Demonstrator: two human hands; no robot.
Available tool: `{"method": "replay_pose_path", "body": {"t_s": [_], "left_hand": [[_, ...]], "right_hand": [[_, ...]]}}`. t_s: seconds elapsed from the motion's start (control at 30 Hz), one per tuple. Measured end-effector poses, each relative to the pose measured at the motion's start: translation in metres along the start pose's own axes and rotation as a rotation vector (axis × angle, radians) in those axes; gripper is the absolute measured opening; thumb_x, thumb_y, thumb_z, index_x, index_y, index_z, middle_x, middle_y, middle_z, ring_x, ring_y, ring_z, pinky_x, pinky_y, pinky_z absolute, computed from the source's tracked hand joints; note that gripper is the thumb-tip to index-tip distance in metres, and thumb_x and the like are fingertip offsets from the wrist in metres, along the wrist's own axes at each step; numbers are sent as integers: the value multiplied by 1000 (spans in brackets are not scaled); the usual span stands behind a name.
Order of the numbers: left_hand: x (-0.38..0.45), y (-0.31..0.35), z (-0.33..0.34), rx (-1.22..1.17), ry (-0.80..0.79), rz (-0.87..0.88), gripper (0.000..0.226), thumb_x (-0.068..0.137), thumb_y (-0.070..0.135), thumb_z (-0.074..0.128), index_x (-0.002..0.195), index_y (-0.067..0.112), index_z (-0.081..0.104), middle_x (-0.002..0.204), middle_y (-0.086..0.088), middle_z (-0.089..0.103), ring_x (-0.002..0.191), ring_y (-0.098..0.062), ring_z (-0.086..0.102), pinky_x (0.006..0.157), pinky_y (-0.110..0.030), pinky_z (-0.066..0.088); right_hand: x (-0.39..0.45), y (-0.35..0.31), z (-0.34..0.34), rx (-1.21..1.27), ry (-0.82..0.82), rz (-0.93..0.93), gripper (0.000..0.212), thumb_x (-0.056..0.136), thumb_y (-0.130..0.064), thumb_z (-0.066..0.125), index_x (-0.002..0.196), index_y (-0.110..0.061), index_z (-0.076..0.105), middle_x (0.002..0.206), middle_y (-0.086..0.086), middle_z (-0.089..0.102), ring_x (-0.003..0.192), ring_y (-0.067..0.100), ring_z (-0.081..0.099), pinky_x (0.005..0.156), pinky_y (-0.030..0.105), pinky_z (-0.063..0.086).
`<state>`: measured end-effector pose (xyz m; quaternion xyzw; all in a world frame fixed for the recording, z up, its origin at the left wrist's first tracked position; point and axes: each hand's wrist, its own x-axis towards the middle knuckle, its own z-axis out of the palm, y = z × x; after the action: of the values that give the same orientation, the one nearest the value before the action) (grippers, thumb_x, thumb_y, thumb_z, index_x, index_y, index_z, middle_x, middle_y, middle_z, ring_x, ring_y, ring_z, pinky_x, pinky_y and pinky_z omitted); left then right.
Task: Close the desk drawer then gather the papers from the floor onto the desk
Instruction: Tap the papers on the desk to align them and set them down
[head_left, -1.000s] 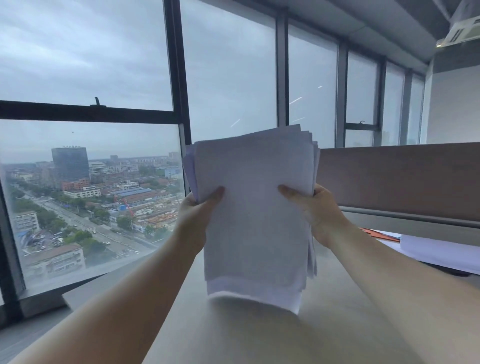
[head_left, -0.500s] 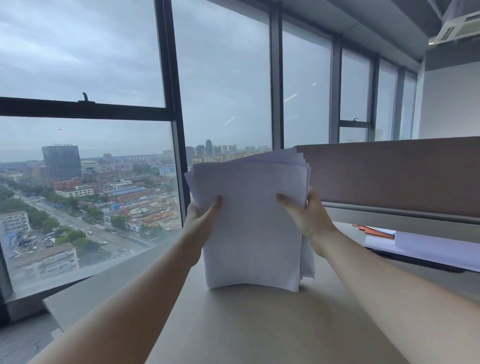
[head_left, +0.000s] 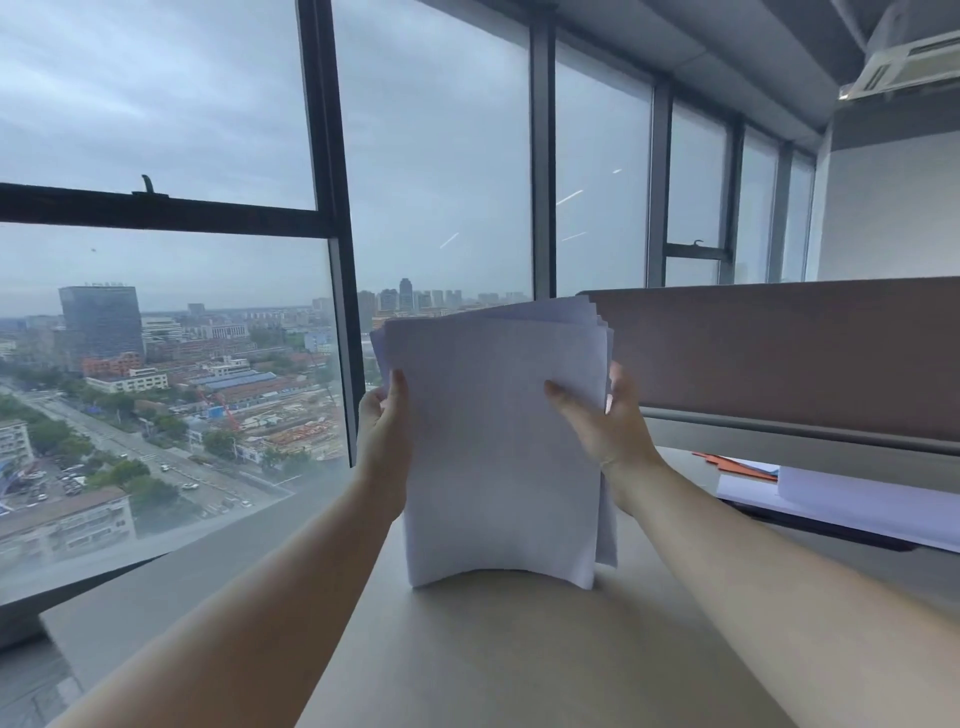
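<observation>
White sheets of paper, a loose stack (head_left: 498, 447), stand upright on their bottom edge on the pale wood-look tabletop (head_left: 519, 649) at twelve o'clock from me, the lower edge bowed up a little in the middle and the top corners fanned out unevenly. My left hand (head_left: 382, 421) is at the stack's nine o'clock side, curled around that edge with the thumb pressed on the near face. My right hand (head_left: 602, 415) is at the three o'clock side, fingers behind and the thumb laid across the front, so both are closed on the same stack. Farther round, at about two o'clock, more white sheets with an orange piece (head_left: 743, 465) lie flat under the grey-brown partition panel (head_left: 779, 353).

I judge this to be squaring up the gathered sheets on end. The drawer and the floor are out of view, so I can't confirm those steps. Next I'd want the edges level, then tip the stack flat onto the tabletop and let go.
</observation>
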<state>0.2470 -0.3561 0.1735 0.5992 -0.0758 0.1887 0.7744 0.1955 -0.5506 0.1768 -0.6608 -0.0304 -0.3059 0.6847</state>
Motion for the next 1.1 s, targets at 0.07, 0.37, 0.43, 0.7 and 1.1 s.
{"method": "replay_pose_path", "body": {"t_s": [0.07, 0.37, 0.43, 0.7, 1.1], "left_hand": [[4, -1, 0, -1, 0, -1, 36, 92, 54, 38, 102, 19, 44, 83, 3, 49, 75, -12, 48, 69, -29, 39], [15, 40, 24, 71, -80, 212, 43, 99, 40, 28, 137, 22, 37, 122, 0, 48, 107, -17, 47, 91, -32, 38], [19, 41, 27, 90, -81, 214, 42, 99, 40, 26, 137, 26, 36, 135, -3, 47, 120, -21, 46, 100, -36, 37], [11, -8, -5, 60, -169, 86, 46, 97, 27, 45, 140, 16, 32, 130, -9, 55, 110, -19, 57, 101, -42, 44], [-5, -48, -16, 316, -174, 226, 76, 86, 3, 58, 145, 34, 21, 129, 5, 46, 117, -20, 49, 99, -38, 43]], "right_hand": [[0, 4, -2, -16, -48, 20, 74, 72, -35, 78, 134, -26, 39, 117, -3, 62, 104, 16, 64, 89, 38, 54], [5, -21, 14, 6, 80, -161, 67, 82, -35, 69, 138, -29, 34, 130, -14, 46, 120, 4, 45, 101, 26, 37], [9, -24, 14, 6, 102, -130, 68, 83, -41, 65, 141, -35, 29, 137, -12, 39, 124, 6, 37, 102, 27, 33], [-2, 12, 2, -138, -24, -37, 63, 80, -30, 72, 133, -28, 39, 122, -5, 63, 109, 13, 60, 100, 35, 47], [-8, 32, -4, -277, -89, -16, 64, 79, -16, 72, 132, -26, 38, 115, -5, 58, 103, 19, 59, 85, 30, 45]]}}
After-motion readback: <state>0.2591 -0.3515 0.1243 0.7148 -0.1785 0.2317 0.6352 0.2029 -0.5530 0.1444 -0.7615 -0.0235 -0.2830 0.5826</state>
